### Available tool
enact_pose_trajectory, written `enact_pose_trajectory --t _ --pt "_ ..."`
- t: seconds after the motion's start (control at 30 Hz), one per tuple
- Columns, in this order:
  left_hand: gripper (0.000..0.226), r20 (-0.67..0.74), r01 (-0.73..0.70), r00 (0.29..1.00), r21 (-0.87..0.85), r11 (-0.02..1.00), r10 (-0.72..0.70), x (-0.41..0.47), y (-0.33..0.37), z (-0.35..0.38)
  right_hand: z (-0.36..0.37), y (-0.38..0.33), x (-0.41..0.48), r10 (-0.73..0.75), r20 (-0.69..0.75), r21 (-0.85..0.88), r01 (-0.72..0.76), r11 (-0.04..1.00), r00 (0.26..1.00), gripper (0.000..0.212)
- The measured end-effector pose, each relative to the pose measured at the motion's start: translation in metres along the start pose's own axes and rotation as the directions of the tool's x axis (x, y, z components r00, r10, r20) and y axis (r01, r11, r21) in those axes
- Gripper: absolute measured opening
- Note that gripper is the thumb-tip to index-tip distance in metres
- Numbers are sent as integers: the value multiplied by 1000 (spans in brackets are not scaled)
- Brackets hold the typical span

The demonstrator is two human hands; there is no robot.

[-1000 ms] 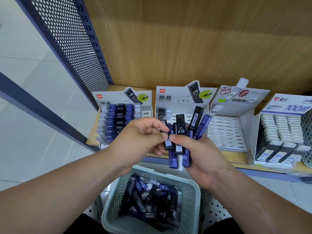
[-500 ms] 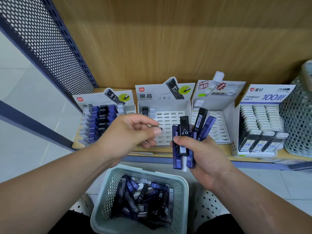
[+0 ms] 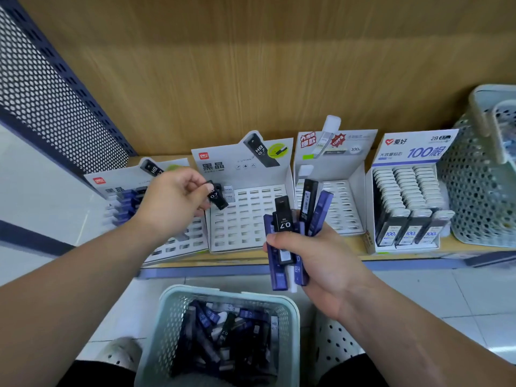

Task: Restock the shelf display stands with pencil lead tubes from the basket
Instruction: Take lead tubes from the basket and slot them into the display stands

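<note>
My left hand [image 3: 170,201] pinches one black lead tube [image 3: 217,198] marked 0.7 above the upper left slots of the second display stand [image 3: 245,219], whose grid holds only a few tubes at its top left. My right hand [image 3: 315,259] grips a bunch of lead tubes [image 3: 290,233], black and blue, fanned upward in front of the shelf edge. The pale green basket [image 3: 173,311] below holds several more black and blue tubes. The leftmost stand [image 3: 122,196] is partly filled with blue and black tubes.
A third stand [image 3: 343,208] with open slots and a fourth stand [image 3: 407,202] packed with white-capped tubes sit to the right. A perforated green basket [image 3: 480,191] stands at the shelf's right end. A perforated metal panel [image 3: 50,96] borders the left. My shoes [image 3: 335,342] flank the basket.
My left hand pulled one black tube out of the bunch and carried it up and left to the second stand. The right hand kept holding the bunch. The camera shifted right.
</note>
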State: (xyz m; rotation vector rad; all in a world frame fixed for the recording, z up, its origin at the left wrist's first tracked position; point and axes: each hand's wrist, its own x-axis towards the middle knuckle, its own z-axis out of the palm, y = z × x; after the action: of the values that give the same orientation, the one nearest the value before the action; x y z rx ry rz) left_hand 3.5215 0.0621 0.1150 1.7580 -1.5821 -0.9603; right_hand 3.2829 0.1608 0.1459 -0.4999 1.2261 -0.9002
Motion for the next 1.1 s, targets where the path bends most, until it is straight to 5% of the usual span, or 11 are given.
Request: enact_pose_trajectory --t 0.2,0.33,1.1 --pt "10 68 -211 977 451 867 203 12 -15 3 -6 -3 4 11 -20 15 -11 1000 1000 29" --pt "10 168 -336 941 579 742 295 17 -15 7 4 -6 9 -5 -30 3 5 1000 1000 34" --pt "19 217 -371 925 693 618 312 18 -6 11 9 -6 9 6 -67 -51 -10 999 998 35"
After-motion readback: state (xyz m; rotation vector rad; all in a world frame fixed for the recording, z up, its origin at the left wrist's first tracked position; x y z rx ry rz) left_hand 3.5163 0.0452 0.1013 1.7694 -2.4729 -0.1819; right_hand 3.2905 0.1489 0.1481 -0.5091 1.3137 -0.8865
